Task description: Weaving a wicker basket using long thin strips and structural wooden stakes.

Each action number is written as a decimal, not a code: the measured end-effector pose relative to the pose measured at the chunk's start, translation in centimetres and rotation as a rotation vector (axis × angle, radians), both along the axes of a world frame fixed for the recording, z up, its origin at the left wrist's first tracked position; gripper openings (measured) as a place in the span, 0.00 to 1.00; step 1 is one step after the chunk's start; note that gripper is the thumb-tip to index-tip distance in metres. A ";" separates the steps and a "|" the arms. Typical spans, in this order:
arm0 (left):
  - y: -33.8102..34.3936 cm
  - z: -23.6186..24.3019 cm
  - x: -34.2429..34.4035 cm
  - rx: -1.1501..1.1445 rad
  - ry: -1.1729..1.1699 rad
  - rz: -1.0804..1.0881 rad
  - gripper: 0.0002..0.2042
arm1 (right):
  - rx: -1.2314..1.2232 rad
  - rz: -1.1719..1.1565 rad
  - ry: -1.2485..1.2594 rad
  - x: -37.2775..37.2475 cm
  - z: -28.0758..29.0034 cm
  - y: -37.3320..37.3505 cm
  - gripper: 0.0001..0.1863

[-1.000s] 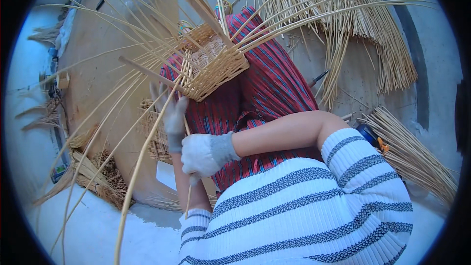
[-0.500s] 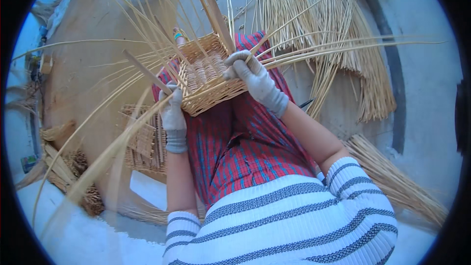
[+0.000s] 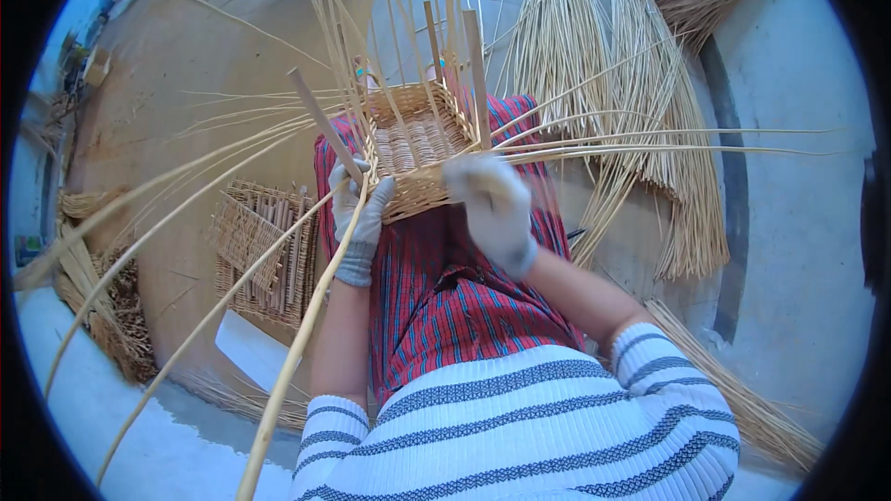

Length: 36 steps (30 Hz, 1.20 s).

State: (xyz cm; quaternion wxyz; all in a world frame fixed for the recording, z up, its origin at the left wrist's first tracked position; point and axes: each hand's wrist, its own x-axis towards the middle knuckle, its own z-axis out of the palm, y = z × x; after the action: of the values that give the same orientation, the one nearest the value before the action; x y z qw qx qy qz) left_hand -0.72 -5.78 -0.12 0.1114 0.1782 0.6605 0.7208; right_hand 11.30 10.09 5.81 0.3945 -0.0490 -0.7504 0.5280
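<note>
A small rectangular wicker basket (image 3: 419, 187) rests on my lap, partly woven, with long loose willow rods (image 3: 311, 311) fanning out from its sides. Flat wooden stakes (image 3: 476, 83) stand up at its corners. My left hand (image 3: 364, 223), in a pale knitted glove, grips the near left corner, with rods passing by its fingers. My gloved right hand (image 3: 492, 209) is by the near right corner, smeared by motion; its fingers cannot be made out.
Large bundles of willow rods (image 3: 640, 121) lie at the far right, another bundle (image 3: 733, 390) at the near right. On the left, flat woven panels (image 3: 264, 250) lie on the board beside a white sheet (image 3: 249, 350). A red plaid cloth (image 3: 464, 315) covers my lap.
The basket has turned a little and shifted right in view. My right hand has moved down from the right-hand stake toward me. Loose rods on the left have swung nearer.
</note>
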 end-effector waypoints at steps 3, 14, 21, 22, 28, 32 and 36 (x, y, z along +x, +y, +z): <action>0.7 -1.0 0.5 0.094 -0.039 0.158 0.20 | 0.150 0.054 -0.118 -10.6 4.3 -0.3 0.15; -1.1 -3.4 -1.0 0.284 -0.294 0.052 0.15 | 0.332 0.226 -0.705 -11.6 5.2 -1.6 0.51; -0.2 -1.8 -0.9 0.232 -0.278 0.068 0.14 | -0.256 0.174 -0.291 -10.8 2.2 0.2 0.29; -0.2 -2.8 -1.1 0.187 -0.142 0.126 0.15 | -0.017 0.038 -0.320 -8.7 0.7 0.9 0.19; 0.8 0.6 3.0 -0.132 0.124 0.407 0.17 | -0.561 0.079 -0.325 2.3 -2.5 4.6 0.05; 1.3 2.5 5.7 -0.048 0.140 0.098 0.17 | -0.818 -0.070 -0.233 4.2 -2.0 5.4 0.04; 5.2 5.0 1.0 -0.282 -0.289 -0.145 0.11 | -0.428 -0.150 -0.396 2.1 1.3 4.7 0.05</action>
State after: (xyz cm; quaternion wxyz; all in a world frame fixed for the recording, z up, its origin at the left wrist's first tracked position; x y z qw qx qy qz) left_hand 0.32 -0.62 4.86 0.2802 0.1025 0.7174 0.6295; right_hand 13.43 14.81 7.13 0.2593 -0.2884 -0.6788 0.6235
